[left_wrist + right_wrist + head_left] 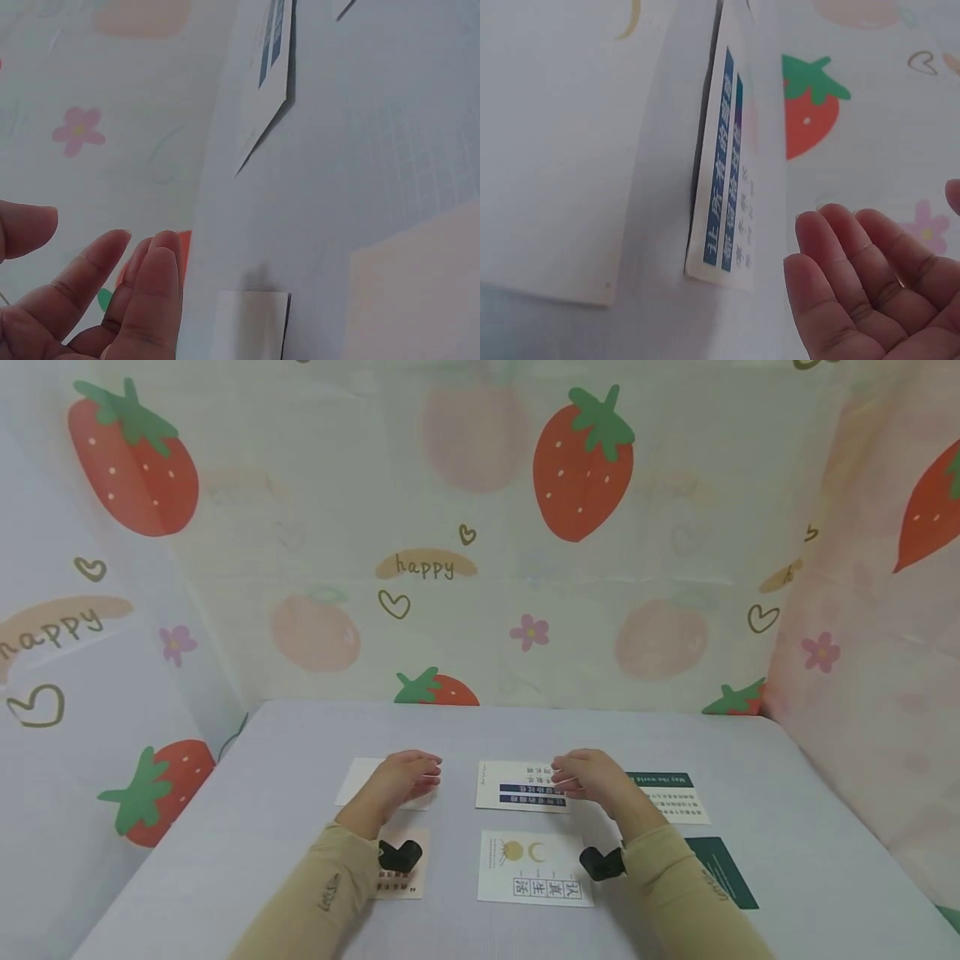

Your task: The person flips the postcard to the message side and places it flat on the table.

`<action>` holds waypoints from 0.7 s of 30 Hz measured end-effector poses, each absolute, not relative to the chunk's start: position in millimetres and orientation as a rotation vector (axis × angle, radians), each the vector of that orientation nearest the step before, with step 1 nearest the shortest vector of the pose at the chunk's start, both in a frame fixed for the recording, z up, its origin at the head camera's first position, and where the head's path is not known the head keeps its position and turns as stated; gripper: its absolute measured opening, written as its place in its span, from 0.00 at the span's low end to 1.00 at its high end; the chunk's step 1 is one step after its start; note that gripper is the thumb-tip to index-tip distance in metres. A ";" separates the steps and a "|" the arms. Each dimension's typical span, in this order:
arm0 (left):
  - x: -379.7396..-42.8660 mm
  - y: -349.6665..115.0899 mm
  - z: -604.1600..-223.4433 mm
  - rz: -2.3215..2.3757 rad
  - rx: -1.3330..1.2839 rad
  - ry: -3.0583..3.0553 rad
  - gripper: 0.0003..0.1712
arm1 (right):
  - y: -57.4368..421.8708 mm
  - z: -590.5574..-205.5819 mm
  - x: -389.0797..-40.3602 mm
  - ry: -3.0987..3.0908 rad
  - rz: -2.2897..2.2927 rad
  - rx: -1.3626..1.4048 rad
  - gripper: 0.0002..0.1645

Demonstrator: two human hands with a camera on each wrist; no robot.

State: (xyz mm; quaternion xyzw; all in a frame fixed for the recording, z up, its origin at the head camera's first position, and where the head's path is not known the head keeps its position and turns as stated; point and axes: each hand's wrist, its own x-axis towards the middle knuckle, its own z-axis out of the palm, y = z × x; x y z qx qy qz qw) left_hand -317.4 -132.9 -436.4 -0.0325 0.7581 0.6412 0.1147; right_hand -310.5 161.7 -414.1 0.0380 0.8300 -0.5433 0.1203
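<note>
One green-banded card (pixel 673 797) reads "May the world".

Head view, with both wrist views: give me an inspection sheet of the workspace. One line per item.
Surface: white table, lying level.
Job's things: two rows of three, left to right; far, white card, blue-banded card, green-banded card; near, pinkish card, moon-print card, dark green card.
Clutter: nothing seen.
Hands: left hand raised by the white card; right hand raised near the blue-banded card's right end; both hold nothing.
Cables: thin dark line by the table's far left corner, possibly a cord.
Surroundings: strawberry-print backdrop behind and at both sides.
</note>
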 end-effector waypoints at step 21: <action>-325.7 -102.0 -453.4 1.703 -0.108 2.294 0.17 | 183.9 -426.3 -314.5 2.455 -1.504 0.222 0.21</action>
